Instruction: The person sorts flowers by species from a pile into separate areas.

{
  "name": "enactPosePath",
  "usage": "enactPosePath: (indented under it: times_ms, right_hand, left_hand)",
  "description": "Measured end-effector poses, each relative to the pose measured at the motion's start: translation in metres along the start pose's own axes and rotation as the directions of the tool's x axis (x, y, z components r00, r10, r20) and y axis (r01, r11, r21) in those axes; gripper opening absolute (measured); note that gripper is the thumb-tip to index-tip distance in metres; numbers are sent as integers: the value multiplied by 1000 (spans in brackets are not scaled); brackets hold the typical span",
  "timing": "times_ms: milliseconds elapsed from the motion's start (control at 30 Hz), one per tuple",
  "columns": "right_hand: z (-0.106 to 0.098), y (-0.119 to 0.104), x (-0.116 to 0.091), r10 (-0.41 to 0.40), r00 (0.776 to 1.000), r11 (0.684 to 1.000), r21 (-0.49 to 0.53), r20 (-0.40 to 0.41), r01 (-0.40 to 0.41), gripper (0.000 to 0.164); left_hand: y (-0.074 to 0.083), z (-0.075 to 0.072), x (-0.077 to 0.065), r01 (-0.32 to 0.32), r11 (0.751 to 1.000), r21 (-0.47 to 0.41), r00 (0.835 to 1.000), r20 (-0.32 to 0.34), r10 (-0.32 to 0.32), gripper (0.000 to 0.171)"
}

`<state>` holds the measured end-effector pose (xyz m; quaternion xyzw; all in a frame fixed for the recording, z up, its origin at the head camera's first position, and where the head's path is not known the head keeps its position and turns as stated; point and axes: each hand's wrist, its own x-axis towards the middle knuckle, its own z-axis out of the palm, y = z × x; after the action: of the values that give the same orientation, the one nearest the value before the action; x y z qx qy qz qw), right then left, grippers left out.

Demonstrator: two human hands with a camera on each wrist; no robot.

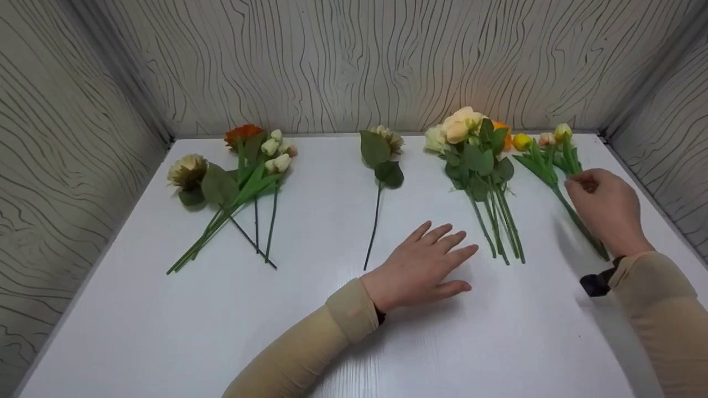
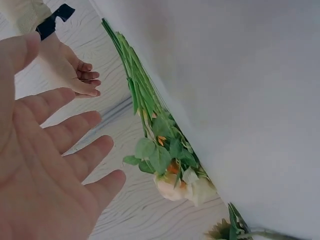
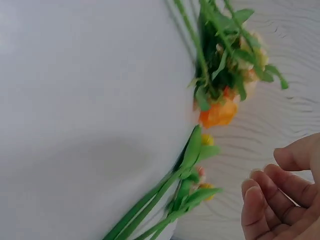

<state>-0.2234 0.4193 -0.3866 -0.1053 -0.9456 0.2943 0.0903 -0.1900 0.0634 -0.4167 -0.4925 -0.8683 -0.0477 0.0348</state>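
Observation:
My left hand [image 1: 420, 268] hovers over the front middle of the table with its fingers straight and spread, holding nothing. It is nearest the stems of a rose bunch [image 1: 478, 157], cream and peach with an orange bloom. At the right, my right hand [image 1: 611, 207] hangs above tulips [image 1: 539, 160] with yellow and pink heads, partly covering their stems. In the right wrist view its fingers [image 3: 255, 200] are loosely curled, the thumb stands apart from them, and nothing lies between. The tulips lie below that hand, apart from it.
One cream flower with broad leaves [image 1: 379, 152] lies alone at the middle back. On the left, a crossed group holds a cream bloom [image 1: 188, 171], an orange-red bloom [image 1: 241, 134] and white tulips [image 1: 276, 160]. Wood-patterned walls [image 1: 343, 66] enclose the white table [image 1: 193, 331].

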Motion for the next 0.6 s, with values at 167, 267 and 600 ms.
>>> enactPosePath:
  times_ms: [167, 267, 600]
  right_hand:
    - [28, -47, -13, -117, 993, 988, 99, -32, 119, 51]
    - [50, -75, -24, -226, 974, 964, 140, -13, 226, 43]
    - [124, -160, -67, -566, 807, 824, 155, 170, 545, 22]
  left_hand:
    - [-41, -6, -22, 136, 990, -26, 990, -42, -137, 58]
    - [-75, -10, -45, 258, 966, -29, 961, -96, -260, 49]
    - [-189, -30, -156, 727, 654, -210, 616, -221, -756, 18]
